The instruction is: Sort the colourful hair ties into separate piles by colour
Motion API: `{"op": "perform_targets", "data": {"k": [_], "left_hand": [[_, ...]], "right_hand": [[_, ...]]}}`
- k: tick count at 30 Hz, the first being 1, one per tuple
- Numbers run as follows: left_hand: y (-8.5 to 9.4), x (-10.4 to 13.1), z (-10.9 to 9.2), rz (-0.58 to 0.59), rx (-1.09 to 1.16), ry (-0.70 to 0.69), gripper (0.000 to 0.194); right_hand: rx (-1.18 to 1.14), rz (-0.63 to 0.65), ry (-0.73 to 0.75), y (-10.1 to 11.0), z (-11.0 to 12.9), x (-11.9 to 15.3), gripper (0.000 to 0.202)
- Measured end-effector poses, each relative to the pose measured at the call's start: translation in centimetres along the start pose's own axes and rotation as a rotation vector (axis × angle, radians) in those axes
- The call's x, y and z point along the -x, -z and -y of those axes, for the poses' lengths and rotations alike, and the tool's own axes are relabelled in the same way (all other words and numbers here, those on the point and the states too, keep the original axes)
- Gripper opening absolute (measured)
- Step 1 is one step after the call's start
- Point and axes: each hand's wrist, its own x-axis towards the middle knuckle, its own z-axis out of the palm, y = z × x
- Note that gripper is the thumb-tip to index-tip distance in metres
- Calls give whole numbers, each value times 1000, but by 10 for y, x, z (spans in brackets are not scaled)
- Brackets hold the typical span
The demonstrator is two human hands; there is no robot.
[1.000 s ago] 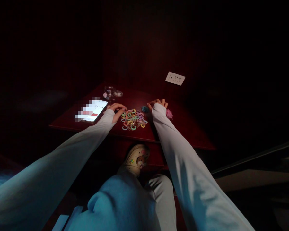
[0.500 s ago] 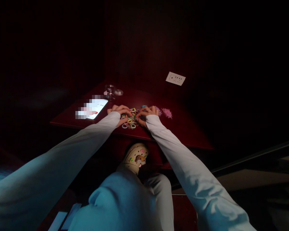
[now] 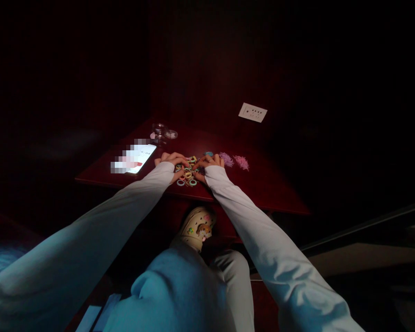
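Several small coloured rings [image 3: 188, 175] lie in a pile near the front edge of the dark red table [image 3: 263, 184]. My left hand [image 3: 171, 163] rests at the pile's left side, fingers curved and apart, touching its edge. On the other side my right hand [image 3: 206, 165] bends over the rings; its fingertips are among them, and anything between them is too small to make out. Behind my right hand lies a teal bunch [image 3: 208, 154]. To its right are a purple bunch [image 3: 226, 159] and a pink bunch [image 3: 241, 162] of thin strands.
A lit phone [image 3: 140, 159] lies left of my hands. Clear round containers [image 3: 159, 131] stand towards the back left. A white socket plate [image 3: 252, 112] is on the wall behind. Below the table edge shows a beige shoe [image 3: 195, 228] with charms.
My right hand has shifted slightly left over the rings, uncovering more of the purple bunch. My left hand has barely moved. The whole view has shifted a little.
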Motion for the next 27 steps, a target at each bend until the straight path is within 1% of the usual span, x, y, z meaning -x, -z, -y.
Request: {"op": "perform_targets", "data": {"k": [5, 8, 10, 13, 17, 19, 23, 27], "left_hand": [[0, -1, -2, 11, 3, 23, 20], [0, -1, -4, 5, 15, 34, 18], [1, -1, -4, 0, 27, 37, 17], [1, -2, -2, -9, 38, 42, 16], [-2, -4, -1, -15, 43, 39, 15], [-5, -5, -1, -18, 45, 34, 15], [-12, -7, 0, -44, 48, 36, 16], [-14, -9, -2, -27, 59, 29, 19]], "right_hand": [[-43, -13, -43, -2, 1, 3, 18], [-85, -59, -64, -5, 0, 1, 13], [-129, -93, -88, -6, -1, -1, 13], [-213, -127, -126, -4, -3, -2, 16], [-333, -124, -171, -4, -3, -2, 22], [-386, -149, -192, -7, -3, -4, 27], [-470, -188, -182, -15, -7, -8, 38], [-543, -134, -151, -19, -15, -12, 41]]}}
